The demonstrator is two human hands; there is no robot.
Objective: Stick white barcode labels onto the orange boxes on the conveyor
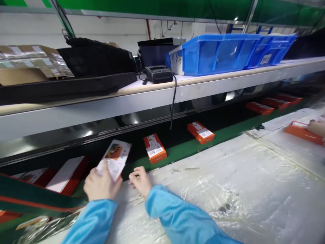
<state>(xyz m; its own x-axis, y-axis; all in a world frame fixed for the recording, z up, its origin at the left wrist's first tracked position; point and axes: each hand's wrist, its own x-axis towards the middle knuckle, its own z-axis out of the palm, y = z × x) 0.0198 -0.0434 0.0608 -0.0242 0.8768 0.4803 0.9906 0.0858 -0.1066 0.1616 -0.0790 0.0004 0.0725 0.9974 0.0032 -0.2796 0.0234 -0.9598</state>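
Note:
My left hand [101, 184] grips a white printed card or leaflet [114, 160] with an orange picture on it, raising it above the belt edge. My right hand [140, 181] rests beside it on the plastic-covered table [203, 189], its fingers loosely curled and holding nothing. Flat orange boxes with white labels lie on the green conveyor belt [177, 156], the nearest [154, 148] just beyond my hands. Another [201, 132] lies farther right. A red-and-white box [67, 175] sits left of my left hand, partly hidden by a green-and-orange strap [38, 200].
A co-worker's hand [316, 128] rests on an orange box [302, 133] at the right. More boxes [259, 108] line the belt. Above it, a shelf [101, 105] holds blue plastic bins [213, 54], a black label printer [159, 74] with a hanging cable, and cardboard-and-black packages.

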